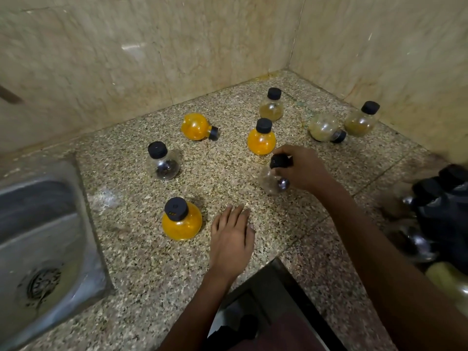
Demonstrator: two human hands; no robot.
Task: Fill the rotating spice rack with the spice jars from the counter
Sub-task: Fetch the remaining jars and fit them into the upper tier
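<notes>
A clear jar (273,179) was gripped at its black cap by the right hand (302,168), right of centre. The left hand (231,239) was laid flat, fingers spread, on the speckled surface (141,249) at lower centre. 7 other jars were scattered across the surface; the rack (445,214) was blurred at the right edge.

Both forearms were bare from behind the fingers back to the frame's edge, with no sleeve, cuff, watch or bracelet showing. The left hand (231,239) wore no ring or glove, and its fingers (238,214) ended in short, plain, unpainted nails. The right hand (302,168) was likewise ungloved, its fingers (283,150) unadorned, nails hidden from view.
</notes>
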